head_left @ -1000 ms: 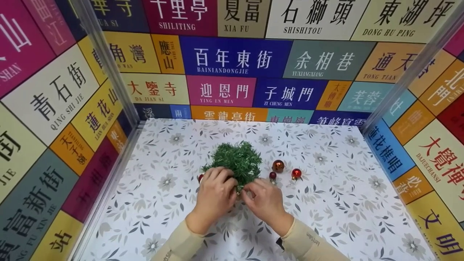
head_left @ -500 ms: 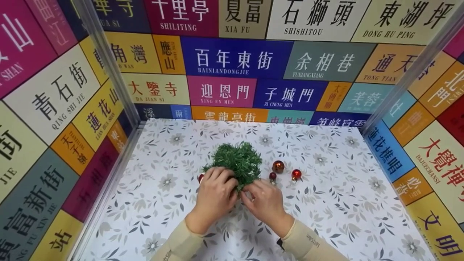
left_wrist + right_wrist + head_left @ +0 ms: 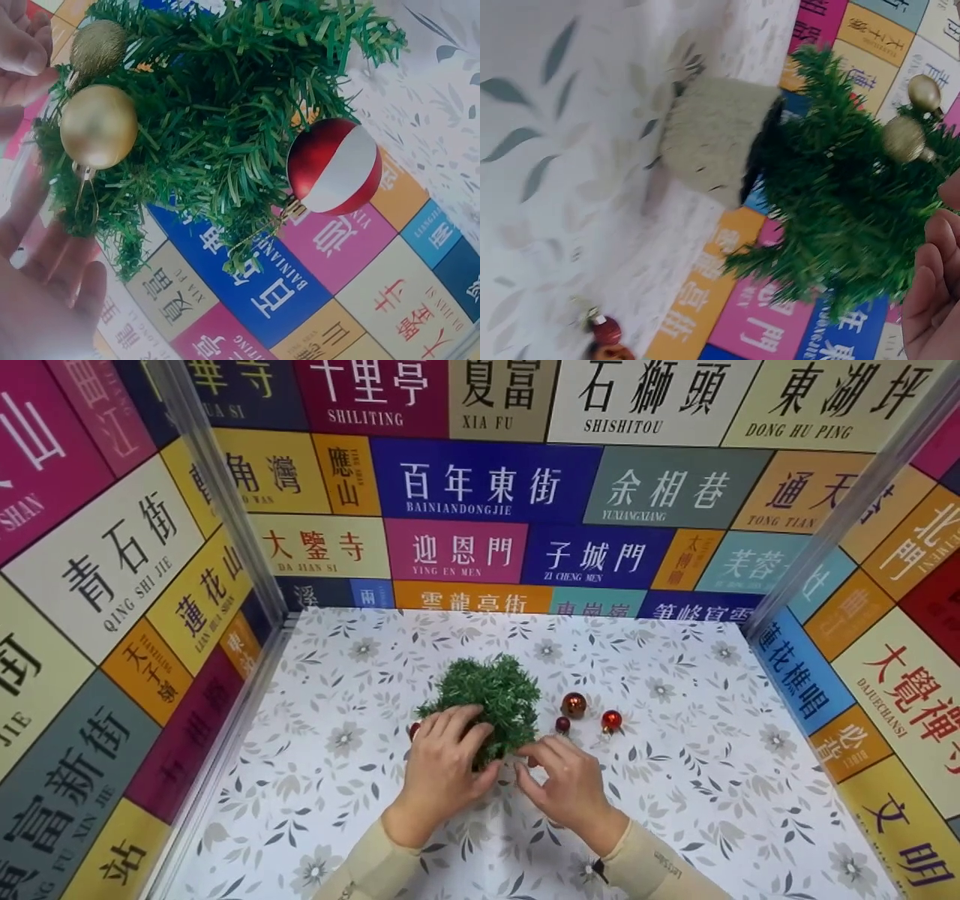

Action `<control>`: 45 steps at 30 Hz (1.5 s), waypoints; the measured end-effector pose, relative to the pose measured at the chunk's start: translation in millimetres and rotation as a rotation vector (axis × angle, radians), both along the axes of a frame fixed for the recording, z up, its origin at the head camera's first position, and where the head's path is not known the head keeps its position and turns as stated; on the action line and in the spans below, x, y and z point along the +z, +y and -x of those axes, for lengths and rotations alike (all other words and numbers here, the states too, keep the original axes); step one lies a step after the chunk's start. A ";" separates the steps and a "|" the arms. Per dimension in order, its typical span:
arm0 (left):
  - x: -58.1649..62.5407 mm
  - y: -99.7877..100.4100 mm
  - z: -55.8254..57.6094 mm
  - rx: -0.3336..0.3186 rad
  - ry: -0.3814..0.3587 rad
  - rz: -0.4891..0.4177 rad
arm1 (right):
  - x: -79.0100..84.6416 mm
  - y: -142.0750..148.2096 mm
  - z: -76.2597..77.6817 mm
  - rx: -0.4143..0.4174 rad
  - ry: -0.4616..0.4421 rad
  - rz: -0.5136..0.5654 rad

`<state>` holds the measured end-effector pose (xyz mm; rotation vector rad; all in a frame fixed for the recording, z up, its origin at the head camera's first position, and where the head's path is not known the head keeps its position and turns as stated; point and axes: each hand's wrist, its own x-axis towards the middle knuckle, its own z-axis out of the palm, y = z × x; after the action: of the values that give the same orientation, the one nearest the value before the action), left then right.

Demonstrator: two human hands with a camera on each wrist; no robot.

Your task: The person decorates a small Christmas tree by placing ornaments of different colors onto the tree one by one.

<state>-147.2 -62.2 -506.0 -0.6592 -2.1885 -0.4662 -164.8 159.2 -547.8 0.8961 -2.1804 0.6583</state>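
A small artificial Christmas tree stands in the middle of the table, its wrapped beige base visible in the right wrist view. My left hand rests against its near left branches, fingers loosely bent. In the left wrist view a smooth gold ball ornament and a glittery gold ball ornament hang on the branches beside the fingers. A red-and-white ball ornament hangs on another side. My right hand is at the near right branches, thumb and index finger apart, with nothing visible between them.
To the right of the tree lie an orange-brown ball ornament, a small dark red one and a bright red one. Printed panels wall the flower-patterned table at the back and both sides.
My right hand has drawn back a little to the right from the tree's front, its thumb and finger parting. My left thumb has moved away from the fingers; the loose ornaments stay put.
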 end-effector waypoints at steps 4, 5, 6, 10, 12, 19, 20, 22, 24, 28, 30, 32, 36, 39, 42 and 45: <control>-2.3 -2.6 -1.2 0.039 -0.015 -0.005 | -14.0 16.3 3.5 -0.010 -0.029 -0.016; -2.7 -3.6 -1.4 0.047 -0.019 0.000 | -17.8 20.7 4.8 -0.018 -0.041 -0.027; -3.0 -4.6 -1.6 0.057 -0.026 0.007 | -21.9 24.9 6.1 -0.027 -0.059 -0.042; -4.0 -7.5 -2.8 0.090 -0.044 0.030 | -37.4 42.9 12.3 -0.089 -0.152 -0.126; -5.0 -8.2 -3.4 0.100 -0.051 0.038 | -45.7 53.3 15.4 -0.127 -0.206 -0.162; -6.2 -8.9 -3.3 0.098 -0.048 0.048 | -72.9 87.0 28.1 -0.251 -0.366 -0.192; -6.1 -9.0 -3.3 0.100 -0.051 0.051 | -75.5 90.7 30.6 -0.265 -0.392 -0.194; -5.9 -9.2 -3.0 0.101 -0.057 0.054 | -80.2 98.1 36.0 -0.293 -0.444 -0.201; -5.6 -9.1 -2.7 0.098 -0.066 0.056 | -83.1 105.2 41.4 -0.317 -0.487 -0.207; -4.9 -8.4 -2.3 0.085 -0.077 0.052 | -87.2 119.8 54.1 -0.354 -0.513 -0.202; -4.9 -8.2 -2.1 0.077 -0.077 0.046 | -88.7 127.3 62.2 -0.362 -0.507 -0.190; -5.2 -8.0 -1.7 0.070 -0.071 0.042 | -89.8 134.9 71.7 -0.368 -0.494 -0.178; -5.7 -7.7 -1.0 0.066 -0.061 0.040 | -90.4 147.7 90.8 -0.387 -0.511 -0.175; -5.2 -7.0 -1.0 0.065 -0.067 0.042 | -90.1 154.4 102.0 -0.387 -0.558 -0.199; -4.8 -5.9 -1.3 0.065 -0.079 0.051 | -91.4 159.2 109.8 -0.382 -0.590 -0.240; -5.4 -5.2 -1.2 0.064 -0.081 0.063 | -94.1 162.9 114.5 -0.387 -0.597 -0.272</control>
<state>-146.0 -67.4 -511.4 -0.6113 -2.3018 -0.3986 -279.2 322.2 -642.0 0.3986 -2.9286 0.4790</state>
